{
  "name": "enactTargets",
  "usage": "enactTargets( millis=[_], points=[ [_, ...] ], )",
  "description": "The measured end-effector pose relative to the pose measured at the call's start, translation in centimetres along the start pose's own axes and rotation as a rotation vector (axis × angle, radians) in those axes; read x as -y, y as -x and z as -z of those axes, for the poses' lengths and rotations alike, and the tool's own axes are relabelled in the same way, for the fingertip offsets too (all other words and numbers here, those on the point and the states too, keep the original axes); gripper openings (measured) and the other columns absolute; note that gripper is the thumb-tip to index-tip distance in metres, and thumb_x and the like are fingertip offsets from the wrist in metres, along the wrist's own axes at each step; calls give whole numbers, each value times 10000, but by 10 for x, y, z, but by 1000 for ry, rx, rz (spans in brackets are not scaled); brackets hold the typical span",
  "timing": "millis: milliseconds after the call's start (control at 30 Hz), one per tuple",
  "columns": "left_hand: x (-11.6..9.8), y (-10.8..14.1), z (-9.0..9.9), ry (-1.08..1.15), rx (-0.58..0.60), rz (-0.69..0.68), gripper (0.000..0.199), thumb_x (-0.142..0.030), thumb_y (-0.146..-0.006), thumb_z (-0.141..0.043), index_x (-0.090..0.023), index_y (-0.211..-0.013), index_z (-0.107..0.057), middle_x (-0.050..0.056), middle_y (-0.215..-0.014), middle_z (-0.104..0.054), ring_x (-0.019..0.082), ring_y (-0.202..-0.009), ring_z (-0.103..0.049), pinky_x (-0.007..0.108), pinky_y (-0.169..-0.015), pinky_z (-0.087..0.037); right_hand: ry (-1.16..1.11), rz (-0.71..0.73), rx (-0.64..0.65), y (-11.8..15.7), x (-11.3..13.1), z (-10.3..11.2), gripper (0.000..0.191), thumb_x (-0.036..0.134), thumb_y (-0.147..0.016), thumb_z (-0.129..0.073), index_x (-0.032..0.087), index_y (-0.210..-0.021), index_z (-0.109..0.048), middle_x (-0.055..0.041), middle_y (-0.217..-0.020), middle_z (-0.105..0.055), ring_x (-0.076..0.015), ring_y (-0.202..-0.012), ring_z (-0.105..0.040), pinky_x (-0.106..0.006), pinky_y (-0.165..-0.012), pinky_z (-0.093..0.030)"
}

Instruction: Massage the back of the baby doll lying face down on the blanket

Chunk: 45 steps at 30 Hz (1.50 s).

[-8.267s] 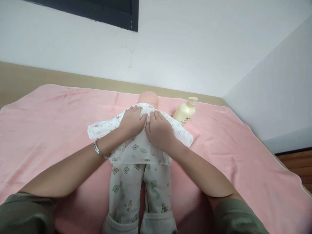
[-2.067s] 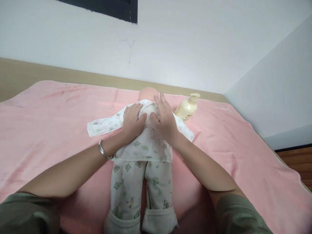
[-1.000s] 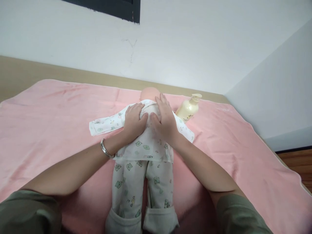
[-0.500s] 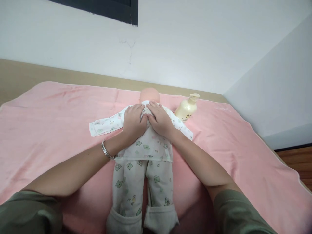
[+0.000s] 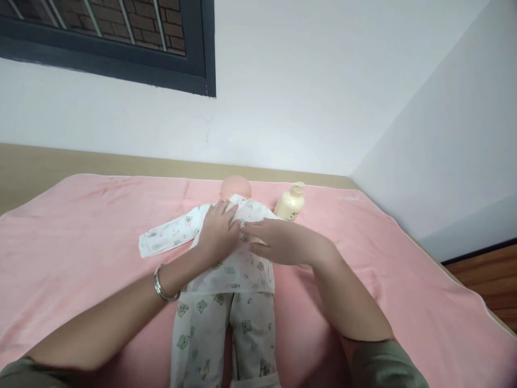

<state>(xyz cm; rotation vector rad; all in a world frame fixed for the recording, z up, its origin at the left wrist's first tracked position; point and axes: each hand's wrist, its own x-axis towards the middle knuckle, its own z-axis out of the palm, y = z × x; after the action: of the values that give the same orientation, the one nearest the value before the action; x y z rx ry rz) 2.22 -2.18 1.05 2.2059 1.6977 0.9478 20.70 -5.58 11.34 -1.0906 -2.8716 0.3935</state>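
A baby doll (image 5: pixel 246 277) lies face down in a white top and trousers with a green animal print, its bald head (image 5: pixel 235 186) toward the wall. My left hand (image 5: pixel 219 229) rests on the left of its upper back, fingers spread and pointing to the head. My right hand (image 5: pixel 283 241) is turned sideways across the right of the back, fingers stretched out to the left, near my left hand. Whether the right palm touches the cloth I cannot tell. Neither hand holds anything. The doll's right sleeve is hidden behind my right hand and arm.
A cream pump bottle (image 5: pixel 291 202) stands tilted beside the doll's right shoulder. Under everything lies a pink sheet (image 5: pixel 100 237) on a wooden surface (image 5: pixel 81 159). Behind rises a white wall with a dark-framed window (image 5: pixel 197 48). A wooden panel (image 5: pixel 487 280) is at far right.
My right hand has turned from pointing at the head to lying crosswise, and moved down the back. My left hand stays on the upper back. The view has tilted up, showing more window.
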Motion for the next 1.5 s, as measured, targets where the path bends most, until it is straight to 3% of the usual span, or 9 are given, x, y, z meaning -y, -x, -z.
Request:
enactTargets(
  millis=[133, 233, 400, 533, 600, 700, 833, 1067, 1500],
  points=[
    [-47, 12, 12, 196, 248, -137, 333, -298, -919, -464, -221, -1041, -763, 98, -1491, -570, 350, -1522, -353, 616, -1294, -196, -161, -159, -246, 28, -17, 40, 361, 348, -1023, -465, 325, -1340, -636, 1, -1362, -687, -237, -1215, -669, -406, -994, -576],
    [-80, 1, 18, 651, 374, 6, 341, -408, -963, -456, -248, -968, -757, 63, -1312, -697, 303, -1419, -506, 478, -1265, -344, -147, -305, -590, 38, -33, 49, 441, 396, -1009, -480, 296, -1425, -589, -18, -1487, -599, -277, -1414, -536, -502, -1170, -473],
    [-118, -49, 16, 1515, 134, 543, 404, -373, -968, -456, -202, -1278, -649, 89, -1529, -550, 204, -1456, -495, 320, -1233, -394, -120, -344, -930, 34, -69, 48, 494, 380, -972, -491, 289, -1453, -551, -17, -1611, -453, -264, -1519, -402, -550, -1261, -345],
    [-136, -82, 22, 1817, 101, 759, 592, -424, -1000, -402, -136, -1516, -439, 139, -1668, -338, 199, -1567, -312, 339, -1301, -254, -63, -374, -1055, 12, -98, 37, 527, 421, -999, -423, 275, -1503, -476, -55, -1679, -326, -258, -1563, -314, -567, -1267, -309],
    [-141, -93, 22, 1875, 113, 812, 625, -452, -1007, -396, -118, -1536, -401, 161, -1663, -336, 210, -1572, -301, 330, -1291, -275, 13, -433, -1018, -4, -106, 28, 538, 422, -1023, -370, 223, -1515, -458, -102, -1689, -292, -272, -1584, -260, -585, -1282, -247],
    [-141, -102, 14, 1969, 150, 864, 594, -429, -1026, -368, -52, -1480, -440, 216, -1466, -557, 222, -1391, -560, 277, -1116, -505, 138, -522, -780, -25, -110, 12, 521, 407, -1051, -310, 156, -1435, -558, -158, -1637, -388, -325, -1568, -284, -615, -1280, -188],
    [-131, -107, 1, 1960, 157, 924, 495, -350, -1032, -367, -6, -1342, -539, 176, -1090, -714, 189, -1017, -726, 210, -822, -607, 179, -596, -618, -36, -107, 3, 547, 393, -1064, -246, 153, -1140, -731, -156, -1289, -713, -295, -1281, -625, -546, -1244, -281],
    [-114, -99, 2, 1867, 255, 961, 360, -214, -955, -425, -65, -1240, -588, 186, -1093, -709, 221, -1028, -734, 289, -878, -630, 93, -854, -567, -43, -100, 11, 519, 416, -991, -334, 163, -949, -786, -195, -1063, -775, -317, -1043, -708, -418, -935, -511],
    [-69, -28, 117, 1572, 237, 588, 407, -213, -895, -419, -150, -1248, -613, 154, -1339, -647, 266, -1382, -572, 429, -1147, -526, 68, -911, -628, -51, -92, 5, 363, 302, -926, -396, 180, -857, -731, -180, -1105, -695, -353, -1096, -634, -435, -862, -531]
  ],
)
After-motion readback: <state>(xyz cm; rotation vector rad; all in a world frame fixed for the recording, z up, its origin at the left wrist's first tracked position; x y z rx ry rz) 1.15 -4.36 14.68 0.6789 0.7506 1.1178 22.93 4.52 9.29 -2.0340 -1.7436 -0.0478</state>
